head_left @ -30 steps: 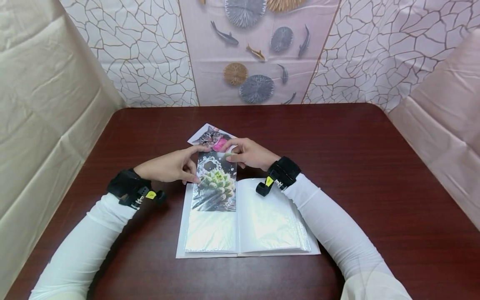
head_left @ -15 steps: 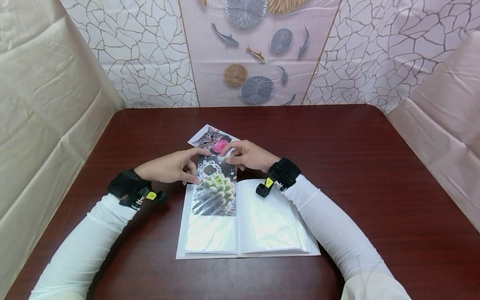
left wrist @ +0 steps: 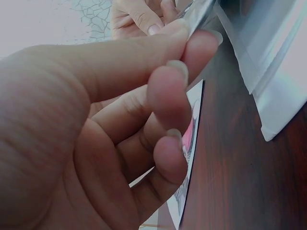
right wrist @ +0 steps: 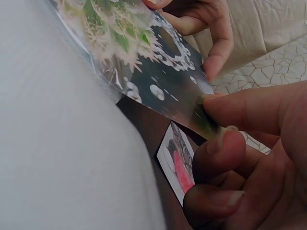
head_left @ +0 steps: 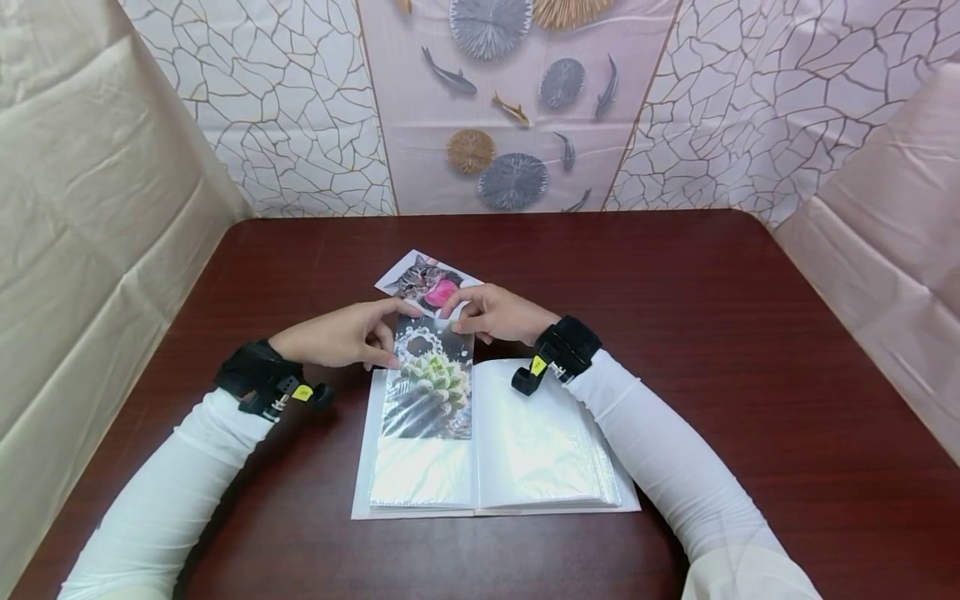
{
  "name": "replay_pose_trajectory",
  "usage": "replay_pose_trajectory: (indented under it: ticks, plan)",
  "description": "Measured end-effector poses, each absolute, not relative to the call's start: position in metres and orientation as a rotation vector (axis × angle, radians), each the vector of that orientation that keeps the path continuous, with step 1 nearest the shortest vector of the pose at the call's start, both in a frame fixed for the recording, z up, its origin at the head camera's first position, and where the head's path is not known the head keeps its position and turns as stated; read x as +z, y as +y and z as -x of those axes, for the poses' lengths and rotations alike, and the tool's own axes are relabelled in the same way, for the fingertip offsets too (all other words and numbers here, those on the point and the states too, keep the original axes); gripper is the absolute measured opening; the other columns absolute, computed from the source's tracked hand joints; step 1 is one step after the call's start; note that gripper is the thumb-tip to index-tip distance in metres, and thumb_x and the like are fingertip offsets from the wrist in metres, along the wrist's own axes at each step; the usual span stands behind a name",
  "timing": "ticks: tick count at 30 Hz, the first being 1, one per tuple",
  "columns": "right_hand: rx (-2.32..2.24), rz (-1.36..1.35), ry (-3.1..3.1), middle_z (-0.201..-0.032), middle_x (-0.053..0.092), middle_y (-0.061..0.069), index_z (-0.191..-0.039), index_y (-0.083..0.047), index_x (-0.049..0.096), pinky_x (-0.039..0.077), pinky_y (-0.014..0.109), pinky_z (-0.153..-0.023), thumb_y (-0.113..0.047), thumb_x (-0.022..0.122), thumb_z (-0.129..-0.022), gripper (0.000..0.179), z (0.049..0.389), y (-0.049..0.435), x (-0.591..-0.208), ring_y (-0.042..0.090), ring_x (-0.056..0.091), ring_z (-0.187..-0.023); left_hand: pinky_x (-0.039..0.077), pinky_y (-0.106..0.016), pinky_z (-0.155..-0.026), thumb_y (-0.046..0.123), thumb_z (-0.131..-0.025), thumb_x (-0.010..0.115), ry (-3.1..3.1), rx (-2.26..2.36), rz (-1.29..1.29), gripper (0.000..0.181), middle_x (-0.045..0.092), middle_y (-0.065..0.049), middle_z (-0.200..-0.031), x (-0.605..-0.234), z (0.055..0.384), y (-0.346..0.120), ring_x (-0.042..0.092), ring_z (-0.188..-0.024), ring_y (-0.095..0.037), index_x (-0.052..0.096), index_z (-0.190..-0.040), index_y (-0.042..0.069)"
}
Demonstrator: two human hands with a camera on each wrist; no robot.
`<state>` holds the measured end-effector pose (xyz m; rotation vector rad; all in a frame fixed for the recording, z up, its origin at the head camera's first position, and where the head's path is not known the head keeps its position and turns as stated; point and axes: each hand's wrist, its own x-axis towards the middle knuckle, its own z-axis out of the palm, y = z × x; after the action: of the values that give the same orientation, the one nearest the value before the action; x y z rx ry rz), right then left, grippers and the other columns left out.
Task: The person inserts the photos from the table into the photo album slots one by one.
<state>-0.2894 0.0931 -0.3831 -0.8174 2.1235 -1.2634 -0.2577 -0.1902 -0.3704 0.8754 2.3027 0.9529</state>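
A white photo album [head_left: 543, 450] lies spread on the table, with clear pockets on both pages. A photo of a green succulent on a dark ground [head_left: 435, 379] sits partly inside the left page's pocket, its upper part sticking out past the page top. My left hand [head_left: 341, 335] pinches the left edge of this photo near the pocket's mouth; whether the plastic is caught too, I cannot tell. With thumb and fingers, my right hand [head_left: 506, 313] pinches the photo's top right corner, as the right wrist view confirms.
Beyond the album lies a photo of a cat with something pink [head_left: 423, 279], partly covered by the hands and the succulent photo. The dark red-brown table [head_left: 675, 333] reaches back to a patterned cloth [head_left: 510, 108], with pale drapes at both sides.
The succulent photo has slid down toward the album's near edge, deeper into the pocket. My right hand has moved slightly nearer with it, while my left hand has hardly moved.
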Motion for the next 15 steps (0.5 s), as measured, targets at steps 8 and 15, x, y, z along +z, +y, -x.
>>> replay_pose_trajectory:
  ticks: [8,15]
  plan:
    - [-1.253,0.832,2.073,-0.069,0.057,0.009,-0.122,-0.007,0.064,0.039,0.029,-0.058,-0.007,0.057,-0.103,0.02,0.2907,0.0932,-0.3854,0.02,0.043,-0.057,0.051,-0.028,-0.061,0.014,-0.09,0.077,2.314,0.909,-0.877,0.068,0.074,0.0,-0.081,-0.3705,0.258,-0.1914,0.06,-0.062,-0.017,0.043,-0.148,0.012]
    - [-1.232,0.864,2.069,-0.071,0.059,0.012,-0.12,-0.007,0.064,0.039,0.028,-0.058,-0.007,0.057,-0.103,0.019,0.2896,0.0933,-0.3847,0.019,0.044,-0.056,0.052,-0.028,-0.062,0.013,-0.091,0.076,2.31,0.9,-0.889,0.064,0.074,0.002,-0.081,-0.371,0.2583,-0.1914,0.061,-0.064,-0.016,0.045,-0.147,0.013]
